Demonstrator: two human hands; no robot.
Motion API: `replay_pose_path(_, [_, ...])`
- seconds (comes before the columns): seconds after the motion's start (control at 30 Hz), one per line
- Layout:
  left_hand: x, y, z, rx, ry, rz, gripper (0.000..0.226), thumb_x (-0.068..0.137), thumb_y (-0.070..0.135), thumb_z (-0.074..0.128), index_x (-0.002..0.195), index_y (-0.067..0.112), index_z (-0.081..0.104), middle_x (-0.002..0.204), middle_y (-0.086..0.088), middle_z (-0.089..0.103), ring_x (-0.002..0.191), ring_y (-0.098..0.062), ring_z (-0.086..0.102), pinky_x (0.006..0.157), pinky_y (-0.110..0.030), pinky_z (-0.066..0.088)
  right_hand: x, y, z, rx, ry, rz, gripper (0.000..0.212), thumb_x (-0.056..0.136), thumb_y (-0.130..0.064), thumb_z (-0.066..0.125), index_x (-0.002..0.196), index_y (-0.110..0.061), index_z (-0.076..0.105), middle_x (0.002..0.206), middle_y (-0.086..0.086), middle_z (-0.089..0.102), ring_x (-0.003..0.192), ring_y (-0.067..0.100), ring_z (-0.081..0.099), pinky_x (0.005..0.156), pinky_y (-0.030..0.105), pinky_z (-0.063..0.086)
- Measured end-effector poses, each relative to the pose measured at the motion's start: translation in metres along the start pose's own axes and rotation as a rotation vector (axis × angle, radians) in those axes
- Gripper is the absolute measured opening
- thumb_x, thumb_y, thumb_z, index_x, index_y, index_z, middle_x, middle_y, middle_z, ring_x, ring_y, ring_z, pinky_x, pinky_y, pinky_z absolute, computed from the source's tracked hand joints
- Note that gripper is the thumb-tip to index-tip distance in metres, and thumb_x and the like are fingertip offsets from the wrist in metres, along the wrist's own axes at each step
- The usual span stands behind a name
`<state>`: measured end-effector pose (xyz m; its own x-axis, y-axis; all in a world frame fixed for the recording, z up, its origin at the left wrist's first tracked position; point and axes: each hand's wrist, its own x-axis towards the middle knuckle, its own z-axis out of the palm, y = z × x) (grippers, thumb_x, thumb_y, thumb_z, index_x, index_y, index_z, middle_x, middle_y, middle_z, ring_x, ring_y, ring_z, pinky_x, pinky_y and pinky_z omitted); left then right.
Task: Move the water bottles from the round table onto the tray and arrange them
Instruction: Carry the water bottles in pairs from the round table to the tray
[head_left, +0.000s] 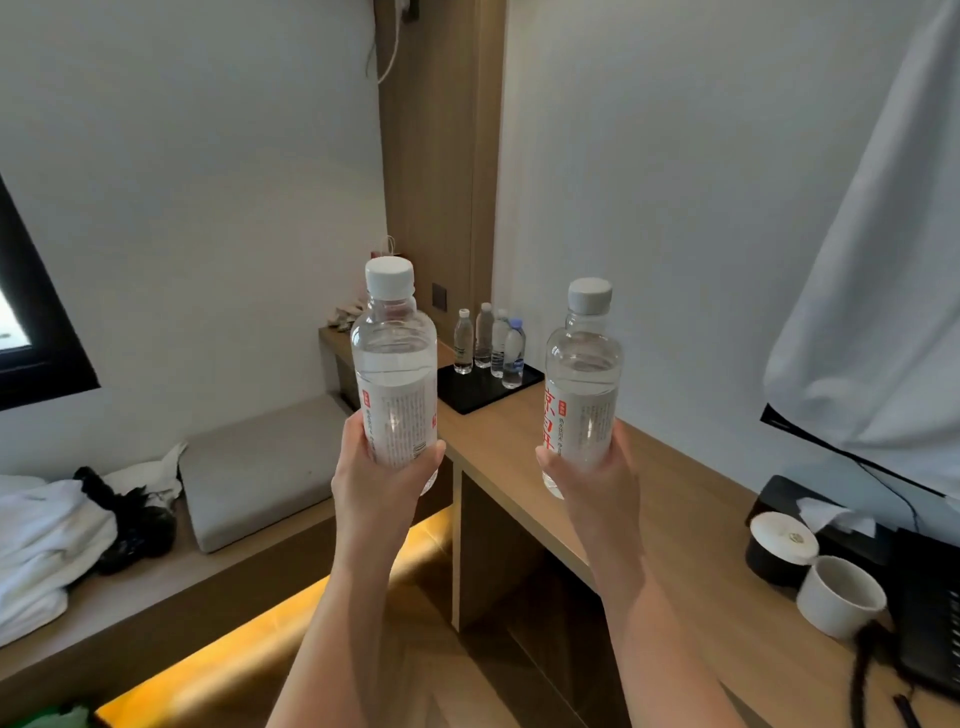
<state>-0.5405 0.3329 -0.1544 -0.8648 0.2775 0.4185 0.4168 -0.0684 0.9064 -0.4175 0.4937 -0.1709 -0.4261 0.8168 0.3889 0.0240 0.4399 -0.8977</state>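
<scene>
Left hand (382, 467) grips one water bottle (395, 364), right hand (589, 473) another (582, 379), both upright at frame center. Beyond: black tray (470, 389) (four bottles (491, 340) already standing). White cup (839, 595) lower right.

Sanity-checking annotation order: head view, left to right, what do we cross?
Left to right: white towels → grey cushion → left bottle → black tray → right bottle → white cup.

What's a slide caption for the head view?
Left hand holds the left bottle, right hand the right bottle; four bottles stand on the tray ahead.
</scene>
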Motion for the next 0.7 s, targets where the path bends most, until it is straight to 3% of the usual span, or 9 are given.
replay_pose_path(0.17, [0.046, -0.037, -0.001, -0.016, -0.050, 0.000, 0.066, 0.074, 0.022, 0.081, 0.126, 0.032, 0.042, 0.108, 0.020, 0.052, 0.103, 0.006, 0.052, 0.062, -0.001, 0.046, 0.030, 0.011, 0.049, 0.052, -0.007, 0.028, 0.066, 0.069, -0.047, 0.072, 0.127, -0.046, 0.042, 0.114, -0.015, 0.055, 0.103, 0.003, 0.056, 0.055, 0.000, 0.044])
replay_pose_path(0.27, [0.066, -0.060, 0.000, -0.003, -0.072, -0.031, 0.068, 0.074, 0.020, 0.081, 0.130, 0.029, 0.042, 0.109, 0.019, 0.052, 0.104, 0.001, 0.052, 0.060, -0.004, 0.047, 0.048, 0.022, 0.073, 0.060, -0.014, 0.057, 0.065, 0.070, -0.046, 0.074, 0.127, -0.044, 0.043, 0.114, -0.014, 0.056, 0.103, 0.005, 0.057, 0.052, 0.006, 0.048])
replay_pose_path(0.43, [0.102, -0.096, 0.013, 0.013, -0.077, -0.066, 0.067, 0.074, 0.023, 0.081, 0.129, 0.029, 0.043, 0.110, 0.019, 0.053, 0.105, -0.004, 0.053, 0.060, -0.007, 0.049, 0.083, 0.043, 0.111, 0.086, -0.012, 0.114, 0.068, 0.067, -0.046, 0.075, 0.127, -0.042, 0.044, 0.114, -0.011, 0.057, 0.104, 0.008, 0.057, 0.067, 0.018, 0.052])
replay_pose_path(0.7, [0.187, -0.162, 0.059, 0.029, -0.068, -0.155, 0.068, 0.070, 0.028, 0.083, 0.121, 0.041, 0.040, 0.104, 0.023, 0.054, 0.100, 0.001, 0.053, 0.055, -0.008, 0.047, 0.165, 0.096, 0.182, 0.145, 0.009, 0.185, 0.065, 0.074, -0.030, 0.083, 0.121, -0.051, 0.043, 0.108, -0.026, 0.055, 0.101, -0.002, 0.054, 0.066, 0.011, 0.044])
